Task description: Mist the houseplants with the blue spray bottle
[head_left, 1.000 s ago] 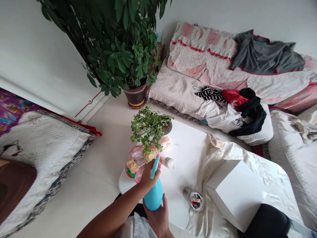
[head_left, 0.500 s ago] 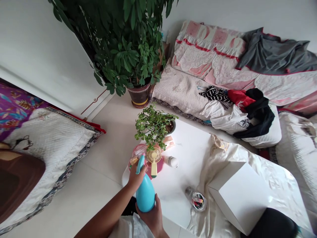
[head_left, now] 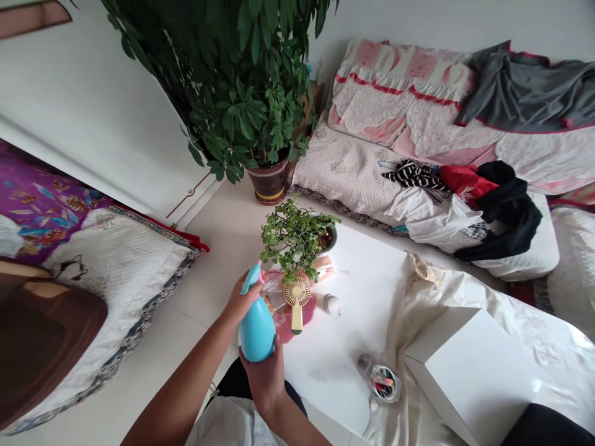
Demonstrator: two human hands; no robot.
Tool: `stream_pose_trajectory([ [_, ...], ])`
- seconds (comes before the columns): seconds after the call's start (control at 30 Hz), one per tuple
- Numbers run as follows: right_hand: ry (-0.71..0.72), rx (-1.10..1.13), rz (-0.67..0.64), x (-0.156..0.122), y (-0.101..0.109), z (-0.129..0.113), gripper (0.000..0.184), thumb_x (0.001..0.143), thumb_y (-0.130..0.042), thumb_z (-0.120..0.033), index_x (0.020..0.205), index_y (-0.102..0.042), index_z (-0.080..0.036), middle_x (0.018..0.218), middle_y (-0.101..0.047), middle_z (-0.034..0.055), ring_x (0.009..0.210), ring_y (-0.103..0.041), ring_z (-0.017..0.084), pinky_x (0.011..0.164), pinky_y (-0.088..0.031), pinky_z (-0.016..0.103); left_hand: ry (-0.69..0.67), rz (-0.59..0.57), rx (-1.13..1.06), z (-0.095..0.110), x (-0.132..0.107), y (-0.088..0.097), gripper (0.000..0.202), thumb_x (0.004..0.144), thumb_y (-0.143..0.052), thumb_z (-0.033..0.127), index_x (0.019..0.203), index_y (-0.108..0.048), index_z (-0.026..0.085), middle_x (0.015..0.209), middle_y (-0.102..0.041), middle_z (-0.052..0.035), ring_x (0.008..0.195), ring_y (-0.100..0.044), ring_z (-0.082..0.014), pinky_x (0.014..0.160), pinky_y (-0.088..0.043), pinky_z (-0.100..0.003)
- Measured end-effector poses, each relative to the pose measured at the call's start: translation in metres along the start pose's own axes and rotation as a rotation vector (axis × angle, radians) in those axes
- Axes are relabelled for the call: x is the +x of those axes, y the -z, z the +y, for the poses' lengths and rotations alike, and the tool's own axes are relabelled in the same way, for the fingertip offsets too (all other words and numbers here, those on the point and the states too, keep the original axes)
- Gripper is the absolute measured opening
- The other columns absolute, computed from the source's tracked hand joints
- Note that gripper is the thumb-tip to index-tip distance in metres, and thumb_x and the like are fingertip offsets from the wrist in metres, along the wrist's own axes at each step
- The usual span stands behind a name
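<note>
A light blue spray bottle (head_left: 257,331) with a pink collar is held upright in front of my body by both hands. My left hand (head_left: 244,300) is closed around its neck, at the turquoise spray head (head_left: 251,277). Under and beside the bottle's lower part, my right hand (head_left: 264,375) is wrapped around the base. Just beyond the bottle, a leafy potted plant (head_left: 297,238) in a grey pot leans over the white table (head_left: 353,266). A small yellow handheld fan (head_left: 297,303) lies on a pink tray (head_left: 304,319) to the right of the bottle.
A white lidded jar (head_left: 332,304) and a clear container of pens (head_left: 385,383) stand on the table. At right, a white box (head_left: 474,371) rests on cream cloth (head_left: 413,322). Behind are a large floor plant (head_left: 246,118) and a sofa with clothes (head_left: 465,186).
Both hands have moved the spray bottle up and to the left, away from the fan. The view has shifted slightly, so the room's things appear farther right.
</note>
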State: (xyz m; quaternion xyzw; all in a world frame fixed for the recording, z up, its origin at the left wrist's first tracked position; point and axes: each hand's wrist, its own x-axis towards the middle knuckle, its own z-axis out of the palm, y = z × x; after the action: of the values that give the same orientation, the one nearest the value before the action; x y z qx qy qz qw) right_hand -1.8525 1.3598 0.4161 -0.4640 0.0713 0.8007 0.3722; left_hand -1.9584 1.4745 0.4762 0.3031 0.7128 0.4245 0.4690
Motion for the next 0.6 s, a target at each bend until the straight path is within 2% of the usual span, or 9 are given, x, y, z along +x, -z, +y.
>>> stream_pose_trajectory([
  [0.07,-0.027,0.099,-0.005,0.0,-0.015,-0.004,0.065,0.065,-0.057,-0.067,0.12,-0.049,-0.031,0.139,-0.051,0.0025,0.126,-0.051,0.026,0.092,-0.053,0.042,-0.026,-0.003,-0.039,0.008,0.01,0.004,0.035,0.065,-0.059,0.032,0.094,-0.068,0.016,0.083,-0.07,-0.0036,0.083,-0.066,-0.0204,0.077,-0.051,-0.031],
  [0.17,0.024,0.18,-0.018,-0.002,-0.034,-0.012,0.066,0.068,-0.057,-0.062,0.126,-0.044,-0.034,0.143,-0.047,0.0013,0.128,-0.05,0.025,0.094,-0.051,0.043,-0.06,0.035,-0.064,0.015,0.025,0.009,0.027,0.064,-0.055,0.029,0.083,-0.069,0.015,0.068,-0.066,-0.0003,0.072,-0.063,-0.0172,0.078,-0.05,-0.031],
  [0.27,0.07,0.262,-0.028,-0.005,-0.049,-0.019,0.07,0.072,-0.057,-0.053,0.136,-0.033,-0.036,0.147,-0.043,0.0014,0.127,-0.05,0.023,0.095,-0.05,0.044,-0.079,0.054,-0.087,0.023,0.036,0.012,0.038,0.066,-0.054,0.03,0.097,-0.069,0.014,0.071,-0.066,0.0,0.074,-0.064,-0.0172,0.082,-0.049,-0.032],
  [0.37,0.061,0.302,-0.054,-0.006,-0.06,-0.024,0.073,0.074,-0.055,-0.052,0.139,-0.028,-0.034,0.147,-0.042,0.0029,0.126,-0.051,0.023,0.094,-0.05,0.044,-0.085,-0.009,-0.125,0.038,0.04,0.012,0.052,0.065,-0.06,0.03,0.115,-0.064,0.016,0.082,-0.071,-0.0019,0.09,-0.066,-0.0203,0.092,-0.046,-0.034],
  [0.47,0.158,0.308,-0.069,-0.008,-0.067,-0.03,0.076,0.075,-0.055,-0.052,0.142,-0.024,-0.037,0.15,-0.039,0.0016,0.126,-0.05,0.023,0.094,-0.05,0.046,-0.136,-0.08,-0.166,0.057,0.042,0.003,0.052,0.064,-0.059,0.026,0.114,-0.064,0.015,0.081,-0.071,-0.0011,0.09,-0.066,-0.0206,0.096,-0.044,-0.036],
  [0.6,0.269,0.229,-0.054,-0.01,-0.066,-0.046,0.078,0.077,-0.049,-0.06,0.145,-0.02,-0.035,0.154,-0.029,0.0022,0.132,-0.045,0.022,0.097,-0.048,0.046,-0.179,-0.154,-0.123,0.078,0.043,-0.021,0.033,0.064,-0.053,0.022,0.092,-0.069,0.013,0.064,-0.063,0.0016,0.07,-0.063,-0.0174,0.082,-0.048,-0.033],
])
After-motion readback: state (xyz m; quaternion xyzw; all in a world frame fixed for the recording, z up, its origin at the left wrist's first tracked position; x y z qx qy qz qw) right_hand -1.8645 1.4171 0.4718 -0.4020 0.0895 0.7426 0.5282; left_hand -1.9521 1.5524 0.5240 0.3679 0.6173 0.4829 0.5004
